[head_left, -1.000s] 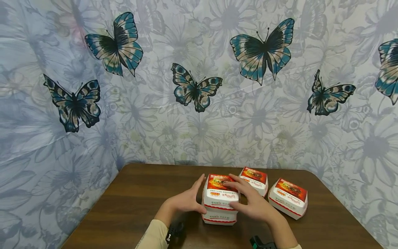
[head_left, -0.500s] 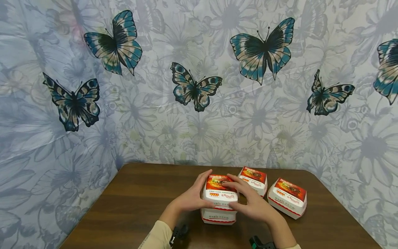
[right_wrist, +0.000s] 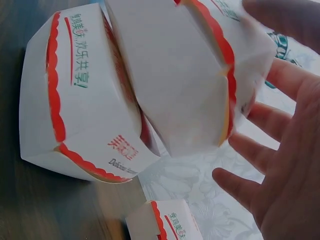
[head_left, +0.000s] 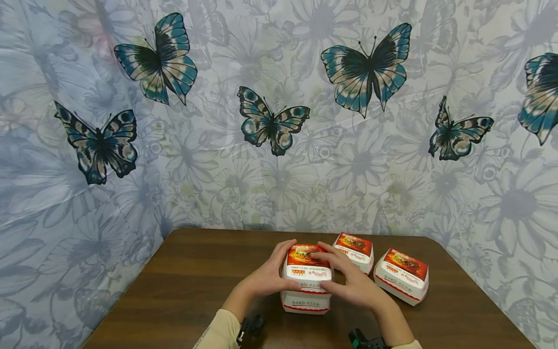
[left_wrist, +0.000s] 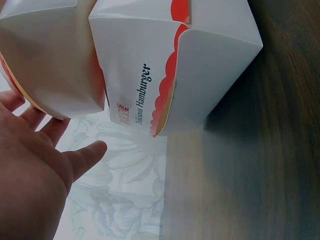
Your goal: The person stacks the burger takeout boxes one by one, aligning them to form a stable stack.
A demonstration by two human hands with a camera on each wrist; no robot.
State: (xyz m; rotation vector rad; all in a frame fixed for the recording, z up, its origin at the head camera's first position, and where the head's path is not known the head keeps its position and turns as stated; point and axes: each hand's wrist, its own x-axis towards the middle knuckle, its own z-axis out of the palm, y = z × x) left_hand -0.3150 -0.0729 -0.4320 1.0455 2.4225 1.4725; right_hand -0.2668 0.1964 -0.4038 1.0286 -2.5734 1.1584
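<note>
Two white-and-red hamburger boxes stand one on top of the other near the front middle of the table. Both hands hold the upper hamburger box (head_left: 308,273) from its two sides. My left hand (head_left: 265,279) has its thumb across the front and its fingers along the left side. On the other side, my right hand (head_left: 355,285) lays its fingers over the top right edge, thumb at the front right corner. Under it sits the lower hamburger box (left_wrist: 140,60), untouched by the fingers. In the right wrist view, the upper box tilts slightly, leaving a narrow wedge between the two.
Behind the right hand stands another hamburger box (head_left: 354,252). Farther right, a turned hamburger box (head_left: 402,276) rests on the brown wooden table (head_left: 209,261). A butterfly-patterned cloth (head_left: 218,184) hangs behind the table.
My left hand has come in to the upper box, its thumb moving from the left edge onto the front. The right hand stays nearly still. The other boxes have not moved on the table.
</note>
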